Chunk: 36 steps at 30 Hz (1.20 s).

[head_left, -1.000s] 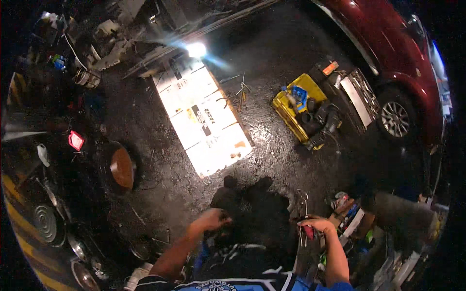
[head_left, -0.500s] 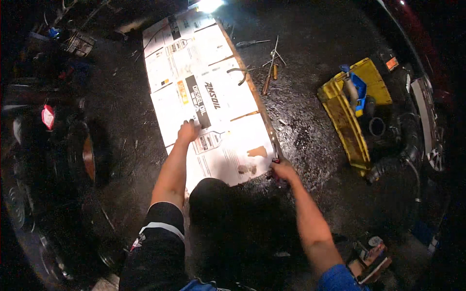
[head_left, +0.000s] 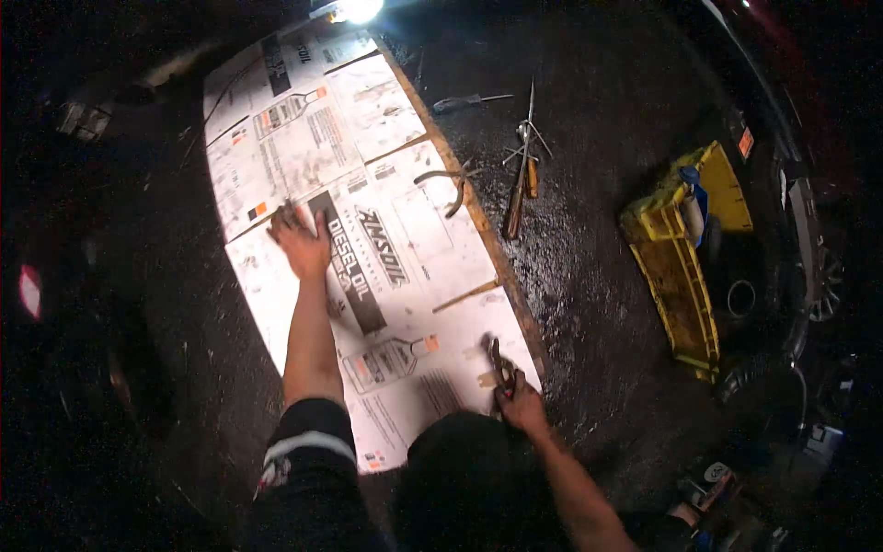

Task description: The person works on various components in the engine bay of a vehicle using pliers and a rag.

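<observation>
A long board of printed white cardboard (head_left: 423,239) with a brown edge lies on the dark ground below me. My left hand (head_left: 300,241) rests on its left middle part, fingers spread and open. At the lower right of the board my right hand (head_left: 516,396) is closed round a bundle of dark hand tools (head_left: 498,363), whose exact kind I cannot make out. A dark curved tool (head_left: 457,193) lies on the board's upper right edge. Beside it on the ground are a cross-shaped metal tool (head_left: 526,143), a screwdriver (head_left: 460,101) and long-handled tools (head_left: 515,202).
A battered yellow plastic bin (head_left: 667,299) with blue and dark items stands at the right, beside black hoses (head_left: 740,377) and a vehicle's dark body (head_left: 773,92). A bright lamp (head_left: 359,7) shines at the top. A red object (head_left: 30,290) lies far left, small boxes (head_left: 713,483) at the lower right.
I have bent down toward the board. My left hand has moved forward along it and spread its fingers. My right hand, holding tools, has moved from the right side onto the board's lower right.
</observation>
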### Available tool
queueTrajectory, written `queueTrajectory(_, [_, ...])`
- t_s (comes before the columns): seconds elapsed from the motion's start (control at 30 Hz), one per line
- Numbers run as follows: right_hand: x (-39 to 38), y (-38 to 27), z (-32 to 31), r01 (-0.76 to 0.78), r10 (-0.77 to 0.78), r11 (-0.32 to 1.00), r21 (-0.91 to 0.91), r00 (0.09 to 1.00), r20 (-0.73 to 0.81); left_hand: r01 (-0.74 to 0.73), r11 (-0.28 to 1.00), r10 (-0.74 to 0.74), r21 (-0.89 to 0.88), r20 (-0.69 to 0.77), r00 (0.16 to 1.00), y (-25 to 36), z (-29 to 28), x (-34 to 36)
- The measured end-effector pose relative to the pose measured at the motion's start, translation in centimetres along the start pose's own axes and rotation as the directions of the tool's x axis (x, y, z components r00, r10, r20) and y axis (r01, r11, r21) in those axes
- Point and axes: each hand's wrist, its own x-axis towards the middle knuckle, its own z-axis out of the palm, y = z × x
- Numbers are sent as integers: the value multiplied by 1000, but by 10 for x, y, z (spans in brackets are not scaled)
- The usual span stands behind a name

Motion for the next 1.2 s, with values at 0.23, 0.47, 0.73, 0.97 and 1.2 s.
queueTrajectory(0.23, [56, -44, -75, 36, -43, 998, -58, 991, -128, 53, 999, -55, 12, 206, 977, 22, 2, 24])
queueTrajectory(0.47, [239, -220, -125, 125, -122, 992, -7, 956, -268, 68, 997, -77, 41, 281, 957, 22, -5, 25])
queueTrajectory(0.73, [272, -247, -65, -116, 48, 988, -102, 861, -507, 50, 999, -43, -14, 290, 956, 22, -6, 29])
queueTrajectory(0.97, [287, -239, -67, 21, -6, 1000, 22, 862, -506, -288, 957, 278, -29, 369, 887, 20, 5, 28])
queueTrajectory(1.2, [295, -215, -67, 99, -91, 995, -4, 895, -436, -338, -198, 867, -920, -326, 378, 268, -53, 47])
